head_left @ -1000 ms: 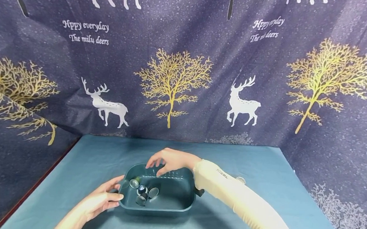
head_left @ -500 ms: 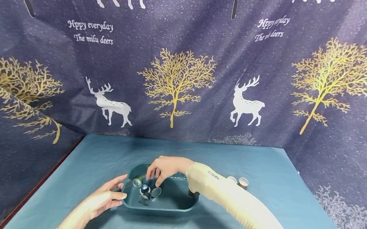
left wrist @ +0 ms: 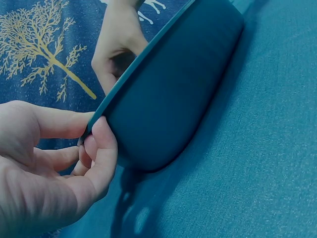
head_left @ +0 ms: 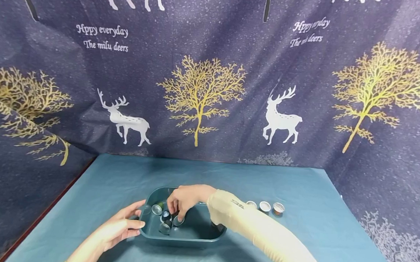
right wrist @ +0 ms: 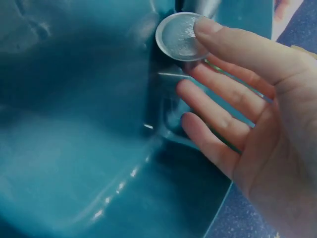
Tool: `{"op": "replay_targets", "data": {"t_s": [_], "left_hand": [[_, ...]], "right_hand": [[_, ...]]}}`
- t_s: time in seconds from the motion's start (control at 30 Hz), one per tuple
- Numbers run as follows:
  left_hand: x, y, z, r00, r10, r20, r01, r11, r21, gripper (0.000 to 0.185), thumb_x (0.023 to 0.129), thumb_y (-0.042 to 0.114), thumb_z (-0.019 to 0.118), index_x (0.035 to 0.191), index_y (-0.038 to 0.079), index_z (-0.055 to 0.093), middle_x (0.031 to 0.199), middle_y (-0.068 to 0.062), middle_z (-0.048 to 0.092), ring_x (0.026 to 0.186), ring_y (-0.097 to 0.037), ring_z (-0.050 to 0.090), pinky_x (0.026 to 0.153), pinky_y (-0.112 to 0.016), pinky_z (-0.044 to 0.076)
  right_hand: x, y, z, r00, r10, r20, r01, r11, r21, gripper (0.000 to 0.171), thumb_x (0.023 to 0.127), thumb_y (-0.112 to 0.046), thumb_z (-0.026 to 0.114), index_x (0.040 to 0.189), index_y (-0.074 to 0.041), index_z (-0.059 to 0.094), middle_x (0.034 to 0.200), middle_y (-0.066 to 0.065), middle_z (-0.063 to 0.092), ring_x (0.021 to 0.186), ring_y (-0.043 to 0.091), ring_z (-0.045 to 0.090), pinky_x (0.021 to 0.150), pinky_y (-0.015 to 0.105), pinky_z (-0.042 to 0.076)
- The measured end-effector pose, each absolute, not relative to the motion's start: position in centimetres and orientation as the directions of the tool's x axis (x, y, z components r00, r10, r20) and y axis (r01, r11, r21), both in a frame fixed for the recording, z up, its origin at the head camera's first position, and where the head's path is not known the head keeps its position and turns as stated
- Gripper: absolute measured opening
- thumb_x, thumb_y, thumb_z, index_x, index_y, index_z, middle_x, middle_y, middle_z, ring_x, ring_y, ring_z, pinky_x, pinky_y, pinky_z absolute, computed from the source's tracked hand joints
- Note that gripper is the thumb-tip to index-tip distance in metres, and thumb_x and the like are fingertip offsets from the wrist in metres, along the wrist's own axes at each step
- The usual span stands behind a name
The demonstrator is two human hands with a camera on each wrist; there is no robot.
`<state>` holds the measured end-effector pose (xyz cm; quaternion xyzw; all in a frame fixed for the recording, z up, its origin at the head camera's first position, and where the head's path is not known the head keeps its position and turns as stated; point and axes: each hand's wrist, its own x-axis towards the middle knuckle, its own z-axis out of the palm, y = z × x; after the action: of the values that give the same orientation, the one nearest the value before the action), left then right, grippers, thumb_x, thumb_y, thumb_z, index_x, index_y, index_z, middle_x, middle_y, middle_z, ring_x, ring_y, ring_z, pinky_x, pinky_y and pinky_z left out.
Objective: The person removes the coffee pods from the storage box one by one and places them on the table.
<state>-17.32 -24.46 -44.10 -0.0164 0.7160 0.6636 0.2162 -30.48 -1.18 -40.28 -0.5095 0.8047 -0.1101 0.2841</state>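
Note:
A dark teal plastic basin (head_left: 202, 239) stands on the table with several coffee capsules inside, toward its left end. My left hand (head_left: 121, 224) holds the basin's left rim; in the left wrist view the thumb and fingers pinch that edge. My right hand (head_left: 185, 199) reaches down into the basin from the right. Its thumb lies on the foil lid of a coffee capsule (right wrist: 178, 37), with fingertips against the capsule's side. Close by are a dark capsule (head_left: 165, 227), another with a blue-lit end (head_left: 166, 215), and a greenish one (head_left: 157, 209) against the left wall.
On the blue-green tablecloth (head_left: 126, 178), right of the basin, three capsules stand in a row, lids up: one partly behind the sleeve (head_left: 251, 204), a middle capsule (head_left: 265, 207) and a brownish capsule (head_left: 278, 209). A patterned curtain (head_left: 208, 159) hangs behind the table.
My right hand has come down from above the basin to a capsule inside it. The sleeve has dropped and shifted left, uncovering the row of capsules on the table. The left hand keeps its hold.

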Motion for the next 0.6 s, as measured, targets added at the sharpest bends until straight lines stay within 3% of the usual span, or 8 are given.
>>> {"op": "replay_targets", "data": {"t_s": [0.27, 0.6], "left_hand": [[-17.19, -24.40, -43.88, -0.903, 0.266, -0.337, -0.319, 0.110, 0.942, 0.087, 0.092, 0.008, 0.063, 0.158, 0.002, 0.008, 0.129, -0.017, 0.034, 0.094, -0.013, 0.057, 0.081, -0.029, 0.052], [-17.28, -24.64, -43.93, -0.902, 0.274, -0.335, -0.316, 0.112, 0.942, 0.088, 0.092, 0.008, 0.063, 0.158, 0.002, 0.006, 0.135, -0.021, 0.027, 0.096, -0.014, 0.057, 0.082, -0.030, 0.052]], "right_hand": [[-30.43, -1.53, -40.81, -0.314, -0.882, -0.351, -0.816, 0.440, -0.375, 0.029, 0.076, -0.016, 0.085, 0.102, -0.023, 0.075, 0.098, -0.011, 0.072, 0.081, -0.005, 0.063, 0.073, 0.010, 0.048], [-30.53, -1.50, -40.40, -0.340, -0.890, -0.304, -0.811, 0.441, -0.384, 0.026, 0.077, -0.018, 0.084, 0.101, -0.025, 0.076, 0.095, -0.012, 0.071, 0.082, -0.004, 0.062, 0.074, 0.011, 0.048]]}}
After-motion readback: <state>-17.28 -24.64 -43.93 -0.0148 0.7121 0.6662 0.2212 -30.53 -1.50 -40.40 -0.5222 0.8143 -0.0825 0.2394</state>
